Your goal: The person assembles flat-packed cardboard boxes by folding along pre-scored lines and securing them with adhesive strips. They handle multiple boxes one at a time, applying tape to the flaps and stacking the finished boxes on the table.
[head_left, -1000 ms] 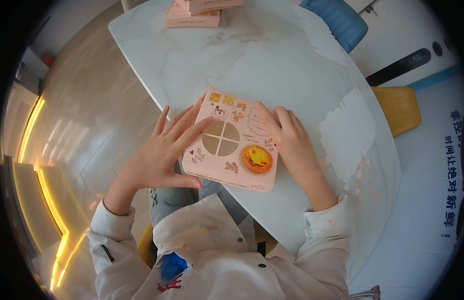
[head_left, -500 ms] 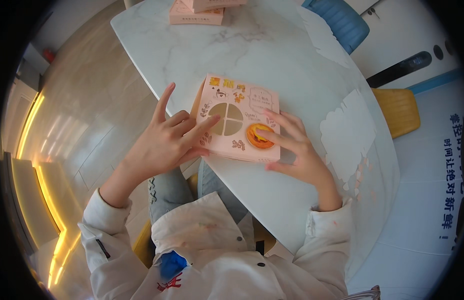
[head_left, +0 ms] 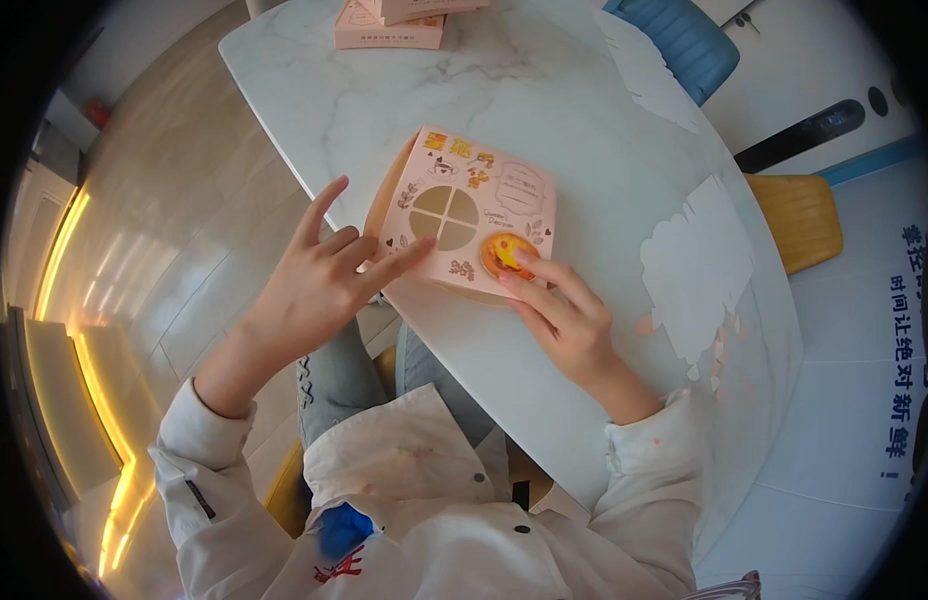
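Note:
A pink cardboard pastry box (head_left: 529, 195) with a round window split in four and a printed egg tart sits before me near the table's edge. Its tan left side shows, slanting outward below the lid. At the near left corner my left hand (head_left: 329, 265) grips the box, index finger on the lid beside the window and little finger stuck up; its thumb is partly hidden. My right hand (head_left: 569, 320) pinches the near right edge, with two fingers over the tart picture and the thumb low at the edge. The inside of the box cannot be seen.
More pink boxes (head_left: 389, 30) are stacked at the far edge of the white marbled table (head_left: 324, 100). Torn white and pink scraps (head_left: 719, 350) lie or stick along its right side. A blue chair (head_left: 679, 45) and a yellow chair (head_left: 804, 225) stand beyond on the right.
The box has shifted slightly away and turned a little clockwise, showing more of its left side. My right hand has slid from the right side to the near right corner, fingers drawn closer together.

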### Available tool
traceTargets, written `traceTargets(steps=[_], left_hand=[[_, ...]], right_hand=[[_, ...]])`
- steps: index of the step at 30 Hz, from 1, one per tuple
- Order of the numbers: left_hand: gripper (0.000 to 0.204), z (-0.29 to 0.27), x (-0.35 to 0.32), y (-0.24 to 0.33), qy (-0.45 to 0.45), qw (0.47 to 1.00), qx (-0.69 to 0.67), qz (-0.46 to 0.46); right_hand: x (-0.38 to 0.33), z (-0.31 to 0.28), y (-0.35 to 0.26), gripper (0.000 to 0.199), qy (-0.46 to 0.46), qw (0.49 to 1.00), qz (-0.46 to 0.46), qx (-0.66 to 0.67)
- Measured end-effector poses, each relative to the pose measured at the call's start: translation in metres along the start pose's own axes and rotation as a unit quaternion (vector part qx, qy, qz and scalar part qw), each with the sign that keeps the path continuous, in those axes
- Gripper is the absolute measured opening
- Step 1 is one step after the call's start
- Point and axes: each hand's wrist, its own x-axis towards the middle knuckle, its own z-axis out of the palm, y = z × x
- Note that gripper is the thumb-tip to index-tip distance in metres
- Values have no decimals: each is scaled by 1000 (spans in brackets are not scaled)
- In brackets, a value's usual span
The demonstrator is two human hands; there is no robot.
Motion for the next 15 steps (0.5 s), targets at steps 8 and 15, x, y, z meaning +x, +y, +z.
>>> traceTargets(steps=[8,15], left_hand=[[57,14,-1,5,97,986,-62,-121],[40,42,-9,22,236,966,-76,-70]], right_hand=[[8,-8,-8,33,-52,998,-32,2],[14,-3,-8,34,-20,990,-112,-85]])
